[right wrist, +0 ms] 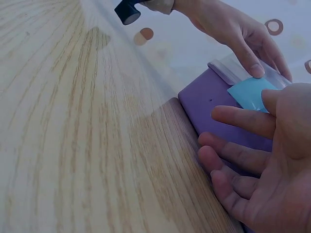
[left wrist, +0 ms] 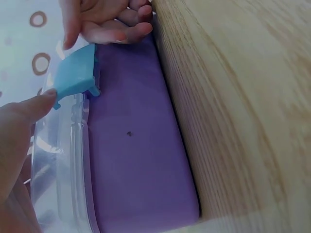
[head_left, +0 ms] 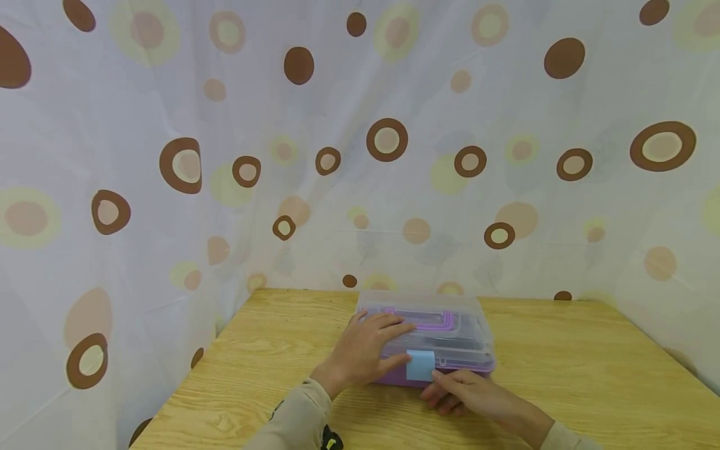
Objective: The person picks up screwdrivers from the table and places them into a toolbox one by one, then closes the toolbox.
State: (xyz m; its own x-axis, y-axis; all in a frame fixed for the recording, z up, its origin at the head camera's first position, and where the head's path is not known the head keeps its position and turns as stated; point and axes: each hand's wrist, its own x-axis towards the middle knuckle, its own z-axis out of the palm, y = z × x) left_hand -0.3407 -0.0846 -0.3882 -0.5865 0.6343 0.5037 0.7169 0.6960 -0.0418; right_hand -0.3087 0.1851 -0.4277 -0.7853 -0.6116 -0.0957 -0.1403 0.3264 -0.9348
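Observation:
A storage box with a purple base and a clear lid stands on the table. A purple carry handle lies on its lid. On the front sits a light-blue latch; in the left wrist view its side edge and small tabs show, standing off the purple wall. My left hand rests on the lid with fingers spread, its thumb at the latch's left upper edge. My right hand is at the front, thumb at the latch's right side, the other fingers loosely bent before the purple wall.
The wooden table extends to both sides of the box. A patterned curtain hangs behind and along the left. By the left sleeve, a small black object shows at the bottom edge of the head view.

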